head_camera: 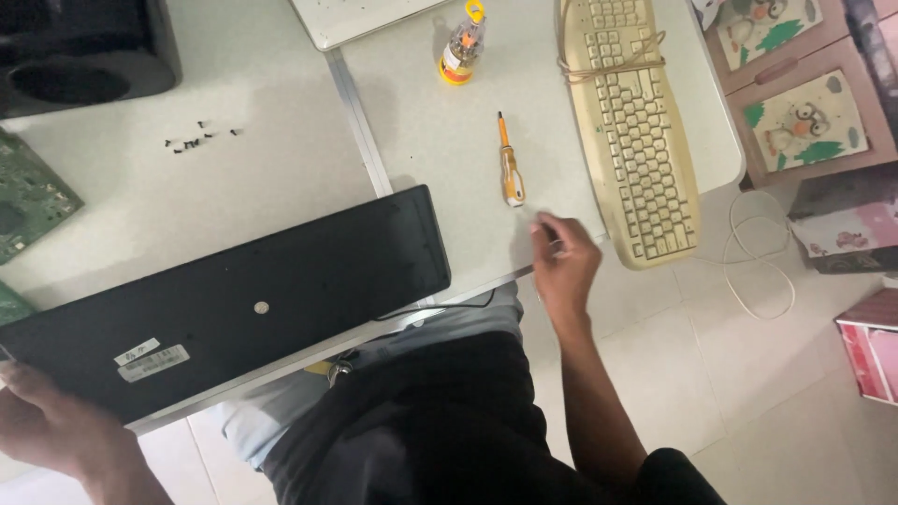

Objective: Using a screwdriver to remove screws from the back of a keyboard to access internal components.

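A black keyboard (234, 299) lies upside down across the white table's front edge, its underside with a label facing up. My left hand (47, 421) grips its near left end. My right hand (563, 260) hovers at the table's front edge with fingers apart, holding nothing. It is just below an orange and white screwdriver (508, 164) lying on the table. A cream keyboard (634, 122), its cable wound round it, lies to the right of that hand.
Several small black screws (198, 137) lie loose at the upper left. A small bottle-shaped bit holder (461, 44) stands at the back. A green circuit board (28, 201) sits far left, a black box (79, 51) behind it. A white cable (758, 252) lies on the floor.
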